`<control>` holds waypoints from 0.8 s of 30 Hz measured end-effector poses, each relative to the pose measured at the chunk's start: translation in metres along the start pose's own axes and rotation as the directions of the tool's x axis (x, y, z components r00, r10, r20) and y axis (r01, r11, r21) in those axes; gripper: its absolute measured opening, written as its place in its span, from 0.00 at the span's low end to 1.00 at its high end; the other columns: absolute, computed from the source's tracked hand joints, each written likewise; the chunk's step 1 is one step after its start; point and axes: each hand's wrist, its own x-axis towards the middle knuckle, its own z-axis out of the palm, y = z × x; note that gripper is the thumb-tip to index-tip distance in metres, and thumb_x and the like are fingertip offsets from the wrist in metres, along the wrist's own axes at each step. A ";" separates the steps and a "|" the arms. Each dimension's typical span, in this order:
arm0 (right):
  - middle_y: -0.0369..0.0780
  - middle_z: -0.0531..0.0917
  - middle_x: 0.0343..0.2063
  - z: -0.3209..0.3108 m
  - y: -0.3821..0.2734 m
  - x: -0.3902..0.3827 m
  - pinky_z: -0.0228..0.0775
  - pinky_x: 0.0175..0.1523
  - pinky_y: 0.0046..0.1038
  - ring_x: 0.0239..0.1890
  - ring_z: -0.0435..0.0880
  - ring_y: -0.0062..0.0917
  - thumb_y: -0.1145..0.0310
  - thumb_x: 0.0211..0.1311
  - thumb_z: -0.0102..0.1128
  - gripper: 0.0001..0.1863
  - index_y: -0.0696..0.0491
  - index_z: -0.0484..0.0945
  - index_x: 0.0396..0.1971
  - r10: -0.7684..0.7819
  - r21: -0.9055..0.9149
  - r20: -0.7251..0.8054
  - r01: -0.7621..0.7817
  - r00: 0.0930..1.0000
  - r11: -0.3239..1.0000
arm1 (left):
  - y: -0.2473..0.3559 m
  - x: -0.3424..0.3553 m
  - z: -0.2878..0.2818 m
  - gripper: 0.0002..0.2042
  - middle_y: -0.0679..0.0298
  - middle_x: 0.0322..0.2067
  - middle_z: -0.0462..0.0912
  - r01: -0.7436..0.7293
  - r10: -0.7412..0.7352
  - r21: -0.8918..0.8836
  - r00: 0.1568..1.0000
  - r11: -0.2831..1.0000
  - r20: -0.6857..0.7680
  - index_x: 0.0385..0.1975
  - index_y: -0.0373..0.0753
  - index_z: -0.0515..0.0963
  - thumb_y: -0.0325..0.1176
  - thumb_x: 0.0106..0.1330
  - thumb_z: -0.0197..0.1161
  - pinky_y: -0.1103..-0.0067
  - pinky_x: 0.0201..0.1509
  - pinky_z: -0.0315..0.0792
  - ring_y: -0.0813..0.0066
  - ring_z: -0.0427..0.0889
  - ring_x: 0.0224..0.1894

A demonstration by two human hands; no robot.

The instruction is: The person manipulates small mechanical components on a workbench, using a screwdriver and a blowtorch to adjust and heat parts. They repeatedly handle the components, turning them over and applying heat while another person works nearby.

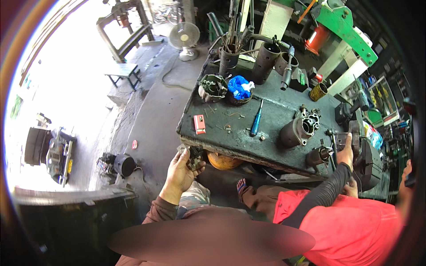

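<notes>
With our left hand (179,173) we hold a metal part (195,157) in curled fingers, near the bench (230,142)'s near left corner; our right hand's fingers we cannot tell.

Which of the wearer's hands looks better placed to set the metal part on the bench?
Left, most likely: the left hand holds the metal part near the edge of the bench, while the right hand is not in view.
</notes>
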 end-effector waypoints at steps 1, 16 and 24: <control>0.53 0.88 0.45 0.005 -0.027 -0.001 0.80 0.53 0.40 0.45 0.90 0.45 0.70 0.64 0.62 0.16 0.60 0.84 0.49 -0.003 0.024 -0.039 0.004 0.999 1.000 | 0.021 0.019 -0.004 0.18 0.60 0.42 0.87 0.065 -0.065 0.001 0.998 0.998 0.018 0.53 0.41 0.80 0.50 0.79 0.60 0.55 0.47 0.83 0.56 0.88 0.40; 0.46 0.84 0.34 -0.141 -0.533 0.153 0.77 0.40 0.44 0.36 0.85 0.48 0.70 0.69 0.63 0.04 0.53 0.84 0.39 -0.687 -0.392 -0.562 0.584 0.460 0.711 | 0.125 0.147 0.016 0.20 0.60 0.35 0.82 0.381 -0.367 0.023 0.903 0.924 -0.223 0.44 0.41 0.82 0.54 0.79 0.60 0.54 0.54 0.81 0.59 0.82 0.40; 0.44 0.84 0.33 -0.132 -0.553 0.212 0.79 0.36 0.48 0.32 0.88 0.48 0.64 0.65 0.67 0.08 0.52 0.85 0.33 -0.565 -0.564 -0.542 0.230 0.622 0.794 | 0.164 0.198 -0.002 0.17 0.62 0.40 0.84 0.539 -0.538 -0.027 0.835 0.842 -0.118 0.48 0.42 0.82 0.51 0.79 0.61 0.61 0.50 0.78 0.59 0.82 0.44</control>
